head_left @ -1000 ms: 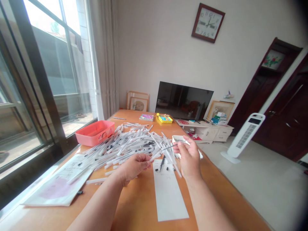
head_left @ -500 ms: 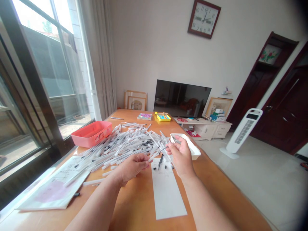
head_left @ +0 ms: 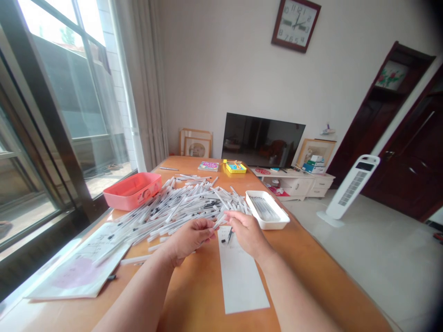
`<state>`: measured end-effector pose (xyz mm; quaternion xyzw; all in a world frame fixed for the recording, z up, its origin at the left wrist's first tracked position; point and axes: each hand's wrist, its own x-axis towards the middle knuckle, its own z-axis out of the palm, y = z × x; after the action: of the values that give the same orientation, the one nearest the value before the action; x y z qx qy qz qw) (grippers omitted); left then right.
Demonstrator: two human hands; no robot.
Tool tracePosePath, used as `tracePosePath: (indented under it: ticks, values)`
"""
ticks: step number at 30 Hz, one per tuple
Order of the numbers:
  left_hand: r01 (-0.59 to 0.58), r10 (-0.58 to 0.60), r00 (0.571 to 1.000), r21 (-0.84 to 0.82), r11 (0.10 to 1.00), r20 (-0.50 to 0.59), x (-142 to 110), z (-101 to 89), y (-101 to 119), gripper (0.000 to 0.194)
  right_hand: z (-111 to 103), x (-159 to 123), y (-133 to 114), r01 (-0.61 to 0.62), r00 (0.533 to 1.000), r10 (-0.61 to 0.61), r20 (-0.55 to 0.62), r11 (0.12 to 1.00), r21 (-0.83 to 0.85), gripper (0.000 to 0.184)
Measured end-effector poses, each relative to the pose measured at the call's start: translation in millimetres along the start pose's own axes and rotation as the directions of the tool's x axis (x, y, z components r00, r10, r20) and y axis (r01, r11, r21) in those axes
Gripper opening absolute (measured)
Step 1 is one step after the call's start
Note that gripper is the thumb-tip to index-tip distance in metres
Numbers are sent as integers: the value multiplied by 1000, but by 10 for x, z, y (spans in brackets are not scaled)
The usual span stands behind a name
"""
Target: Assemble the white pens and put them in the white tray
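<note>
My left hand (head_left: 189, 240) is shut on a clear plastic pen barrel (head_left: 218, 223), which points toward my right hand (head_left: 247, 233). The right fingertips pinch at the barrel's far end, and whatever they hold there is hidden. Behind them lies a large loose pile of clear pen barrels (head_left: 176, 212). A white plastic tray (head_left: 267, 220) of thin pen refills stands just beyond my right hand. A white paper strip (head_left: 240, 276) lies beneath both hands, with a black pen part (head_left: 229, 236) on it.
A coral-pink plastic box (head_left: 131, 192) stands left of the pile. Printed papers (head_left: 81, 263) lie by the window-side table edge. A small book (head_left: 208, 166) and a yellow box (head_left: 235, 168) sit at the far end. The table's right edge borders a tiled floor.
My right hand has moved left, away from the white tray, to meet my left hand. The thin black refill it held is no longer visible, and the tray now shows uncovered.
</note>
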<state>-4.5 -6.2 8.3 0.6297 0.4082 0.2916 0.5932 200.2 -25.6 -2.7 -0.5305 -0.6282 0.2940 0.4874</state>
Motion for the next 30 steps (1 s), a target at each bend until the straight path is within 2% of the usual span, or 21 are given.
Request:
tracePosePath:
  ticks: [4,7,10,14,17,22,24,26,28,30]
  values:
    - [-9,9,1000,14,1000,-6,-13,1,21,29,-47,18,26,-37,998,37,-51,999,3,43]
    - [0,1,1000,38,999,-29,-32,0,53,32,-91,26,61,-40,997,35,-74,997,-65,31]
    - [4,-2,999,45,999,-52,-40,-6,74,35,-118,13,90,38,999,-34,20,975,-219,19]
    - [-8,9,1000,31,999,-20,-37,-12,90,32,-101,-30,74,146,982,-75,173,884,-444,17]
    - [-28,28,1000,26,999,-2,-35,-13,92,28,-55,-60,50,204,965,-72,254,812,-547,16]
    - [-28,28,1000,11,1000,-6,-34,-11,86,27,43,-77,80,244,955,-65,291,730,-639,12]
    - [-32,32,999,4,999,-9,-32,-12,84,28,61,-67,97,233,961,-81,265,755,-613,13]
    - [-30,30,999,11,1000,-17,-29,-15,84,30,50,-47,96,163,979,-79,188,857,-490,12]
    - [-22,22,1000,23,999,-22,-26,-18,82,31,7,-21,72,25,996,-4,89,971,-239,8]
    - [-19,20,1000,28,999,-23,-24,-20,79,31,-59,6,35,-110,994,108,28,991,76,14]
